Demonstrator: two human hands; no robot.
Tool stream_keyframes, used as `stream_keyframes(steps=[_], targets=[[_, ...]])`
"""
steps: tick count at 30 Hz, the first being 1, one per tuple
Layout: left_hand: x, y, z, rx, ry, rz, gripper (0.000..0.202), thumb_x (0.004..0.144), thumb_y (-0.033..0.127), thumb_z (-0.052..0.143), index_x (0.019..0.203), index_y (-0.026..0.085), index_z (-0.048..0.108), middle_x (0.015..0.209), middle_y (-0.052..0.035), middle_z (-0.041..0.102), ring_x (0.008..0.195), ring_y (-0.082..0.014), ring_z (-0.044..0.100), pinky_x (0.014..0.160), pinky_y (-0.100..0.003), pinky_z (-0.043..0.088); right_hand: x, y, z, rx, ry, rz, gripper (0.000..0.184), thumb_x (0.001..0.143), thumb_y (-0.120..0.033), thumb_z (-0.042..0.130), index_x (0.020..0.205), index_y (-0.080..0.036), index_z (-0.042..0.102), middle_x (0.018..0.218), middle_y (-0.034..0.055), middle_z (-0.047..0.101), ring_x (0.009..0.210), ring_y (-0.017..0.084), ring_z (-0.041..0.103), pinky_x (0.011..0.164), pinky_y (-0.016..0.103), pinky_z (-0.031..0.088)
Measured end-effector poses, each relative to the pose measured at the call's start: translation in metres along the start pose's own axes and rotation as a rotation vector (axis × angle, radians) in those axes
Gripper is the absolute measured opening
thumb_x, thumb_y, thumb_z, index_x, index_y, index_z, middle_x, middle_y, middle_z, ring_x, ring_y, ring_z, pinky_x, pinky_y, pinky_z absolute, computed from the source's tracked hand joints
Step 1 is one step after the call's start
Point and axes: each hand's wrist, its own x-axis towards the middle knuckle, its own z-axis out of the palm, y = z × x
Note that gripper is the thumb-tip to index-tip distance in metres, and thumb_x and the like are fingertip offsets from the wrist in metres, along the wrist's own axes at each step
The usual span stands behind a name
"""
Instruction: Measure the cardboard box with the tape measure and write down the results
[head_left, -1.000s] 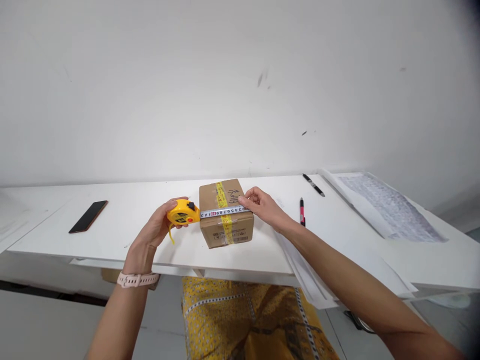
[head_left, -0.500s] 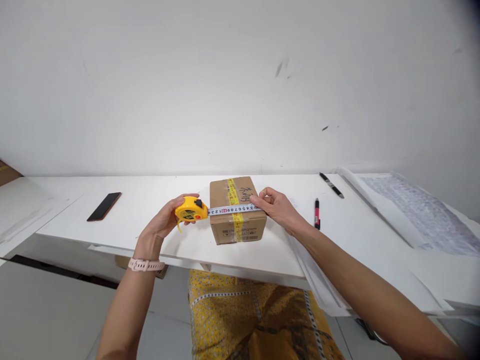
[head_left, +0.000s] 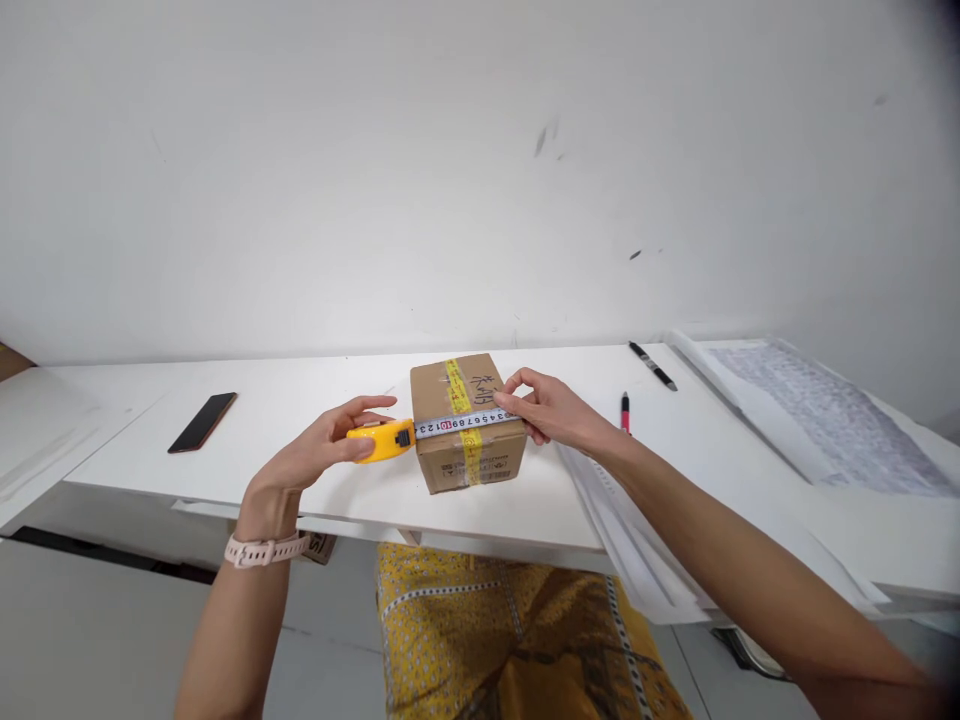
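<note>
A small cardboard box with yellow printed tape and dark handwriting on top sits on the white table. My left hand grips the yellow case of a tape measure just left of the box, its thumb on the case and a finger stretched out above it. The blade lies across the box top near the front edge, numbers showing. At the right edge of the box, my right hand pinches the blade's end between thumb and fingers. The very tip of the blade is hidden by those fingers.
A dark phone lies to the left. On the right are a black pen, a red-and-black pen and white paper sheets. A written sheet rests farther right. The wall stands behind the table.
The tape measure's case has turned in my left hand, and its blade sits closer against the box's left edge. My right hand still pinches the end. The view has shifted slightly.
</note>
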Motion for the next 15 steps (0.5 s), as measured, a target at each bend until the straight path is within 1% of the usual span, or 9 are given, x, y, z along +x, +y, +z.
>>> stream_keyframes(steps=[2, 4, 5, 7, 9, 10, 12, 13, 15], targets=[[-0.007, 0.008, 0.001, 0.064, -0.012, -0.016, 0.068, 0.069, 0.036, 0.078, 0.134, 0.025, 0.061, 0.113, -0.0110, 0.068, 0.102, -0.0307, 0.062, 0.080, -0.034, 0.050, 0.000, -0.007, -0.004, -0.017, -0.028, -0.005, 0.037, 0.083, -0.059, 0.063, 0.084, -0.023, 0.053, 0.051, -0.0041, 0.054, 0.043, 0.011, 0.047, 0.045, 0.025, 0.035], [-0.017, 0.015, 0.007, 0.167, -0.018, 0.005, 0.070, 0.068, 0.033, 0.079, 0.135, 0.026, 0.061, 0.113, -0.0101, 0.068, 0.104, -0.0310, 0.061, 0.086, -0.038, 0.049, -0.005, -0.020, -0.008, -0.058, -0.020, -0.048, 0.037, 0.084, -0.057, 0.063, 0.079, -0.021, 0.056, 0.051, -0.0031, 0.053, 0.045, 0.011, 0.047, 0.047, 0.026, 0.034], [-0.024, 0.017, 0.014, 0.213, -0.041, 0.025, 0.071, 0.068, 0.032, 0.079, 0.137, 0.027, 0.060, 0.117, -0.0101, 0.067, 0.104, -0.0306, 0.060, 0.090, -0.039, 0.048, -0.010, -0.028, -0.010, -0.075, -0.010, -0.087, 0.037, 0.084, -0.057, 0.063, 0.077, -0.021, 0.058, 0.051, -0.0028, 0.051, 0.047, 0.011, 0.046, 0.047, 0.026, 0.033], [-0.038, 0.016, 0.034, 0.225, -0.141, 0.071, 0.074, 0.069, 0.028, 0.078, 0.140, 0.029, 0.056, 0.129, -0.0102, 0.062, 0.105, -0.0304, 0.061, 0.094, -0.042, 0.048, -0.021, -0.045, -0.012, -0.093, 0.007, -0.181, 0.037, 0.085, -0.055, 0.063, 0.074, -0.021, 0.060, 0.054, -0.0024, 0.049, 0.049, 0.011, 0.043, 0.048, 0.026, 0.031], [-0.054, 0.004, 0.064, 0.099, -0.244, 0.100, 0.077, 0.069, 0.028, 0.077, 0.143, 0.030, 0.053, 0.134, -0.0109, 0.058, 0.105, -0.0312, 0.061, 0.090, -0.043, 0.050, -0.032, -0.060, -0.013, -0.110, -0.012, -0.277, 0.035, 0.085, -0.053, 0.064, 0.071, -0.021, 0.061, 0.056, -0.0026, 0.046, 0.051, 0.010, 0.038, 0.048, 0.026, 0.027], [-0.061, -0.006, 0.081, 0.008, -0.251, 0.106, 0.075, 0.070, 0.029, 0.077, 0.141, 0.028, 0.055, 0.132, -0.0119, 0.059, 0.104, -0.0313, 0.061, 0.089, -0.043, 0.051, -0.036, -0.066, -0.013, -0.126, -0.047, -0.311, 0.035, 0.084, -0.053, 0.065, 0.069, -0.021, 0.060, 0.056, -0.0029, 0.045, 0.052, 0.010, 0.036, 0.048, 0.026, 0.025], [-0.074, -0.029, 0.114, -0.225, -0.215, 0.078, 0.074, 0.070, 0.035, 0.078, 0.140, 0.027, 0.056, 0.126, -0.0125, 0.061, 0.107, -0.0312, 0.060, 0.090, -0.042, 0.051, -0.038, -0.070, -0.012, -0.158, -0.136, -0.349, 0.038, 0.086, -0.053, 0.063, 0.067, -0.021, 0.059, 0.056, -0.0030, 0.044, 0.052, 0.010, 0.036, 0.049, 0.026, 0.025], [-0.079, -0.041, 0.129, -0.372, -0.194, 0.055, 0.075, 0.069, 0.041, 0.080, 0.139, 0.027, 0.055, 0.120, -0.0119, 0.063, 0.104, -0.0306, 0.062, 0.086, -0.041, 0.053, -0.037, -0.068, -0.012, -0.163, -0.164, -0.359, 0.039, 0.088, -0.054, 0.059, 0.067, -0.021, 0.059, 0.057, -0.0024, 0.046, 0.053, 0.010, 0.038, 0.050, 0.026, 0.028], [-0.086, -0.060, 0.152, -0.605, -0.118, 0.049, 0.081, 0.065, 0.052, 0.082, 0.138, 0.028, 0.056, 0.119, -0.0120, 0.062, 0.104, -0.0323, 0.062, 0.076, -0.038, 0.056, -0.030, -0.056, -0.011, -0.148, -0.125, -0.382, 0.042, 0.094, -0.057, 0.048, 0.076, -0.022, 0.063, 0.068, 0.0010, 0.057, 0.062, 0.013, 0.050, 0.056, 0.028, 0.038]])
